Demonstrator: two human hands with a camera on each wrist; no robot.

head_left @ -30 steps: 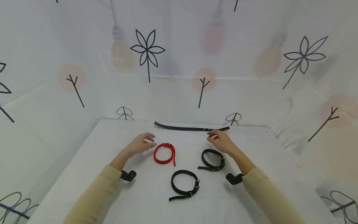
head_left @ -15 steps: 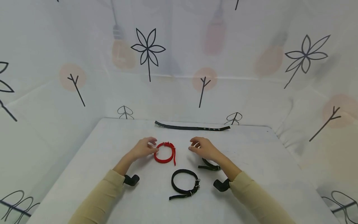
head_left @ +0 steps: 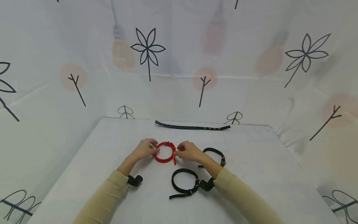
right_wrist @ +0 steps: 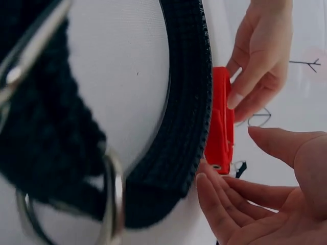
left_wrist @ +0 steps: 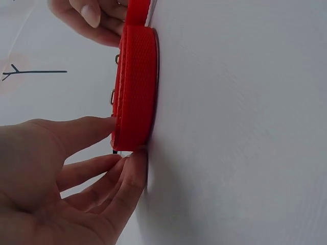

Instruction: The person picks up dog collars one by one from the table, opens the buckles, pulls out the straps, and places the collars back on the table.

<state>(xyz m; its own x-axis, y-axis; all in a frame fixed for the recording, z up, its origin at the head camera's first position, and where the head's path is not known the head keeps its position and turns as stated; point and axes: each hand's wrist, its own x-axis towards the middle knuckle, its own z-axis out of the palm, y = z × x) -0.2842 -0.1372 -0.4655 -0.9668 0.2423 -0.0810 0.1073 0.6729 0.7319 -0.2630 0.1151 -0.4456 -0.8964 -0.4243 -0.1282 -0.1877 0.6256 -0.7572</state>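
Observation:
A red buckled collar (head_left: 163,161) lies as a ring on the white table, its loose end toward the right. My left hand (head_left: 144,148) pinches its left side; in the left wrist view the thumb meets the upper edge of the red band (left_wrist: 138,87) and the fingers sit low against its outside. From the right comes my right hand (head_left: 190,151), fingertips at the collar's loose end. In the right wrist view that hand (right_wrist: 271,189) has its thumb apart from the red band (right_wrist: 219,122), fingers relaxed and close to it.
Two black buckled collars lie in rings: one in front (head_left: 176,188), near the right wrist camera (head_left: 207,184), the other (head_left: 213,150) partly under the right forearm. A straight black strap (head_left: 181,127) with eyelets stretches along the table's back edge. A patterned curtain (head_left: 179,62) hangs behind.
My right hand has moved left from the black strap, over the black collar, to the red collar's right side. My left hand has moved slightly right onto the red collar's left side.

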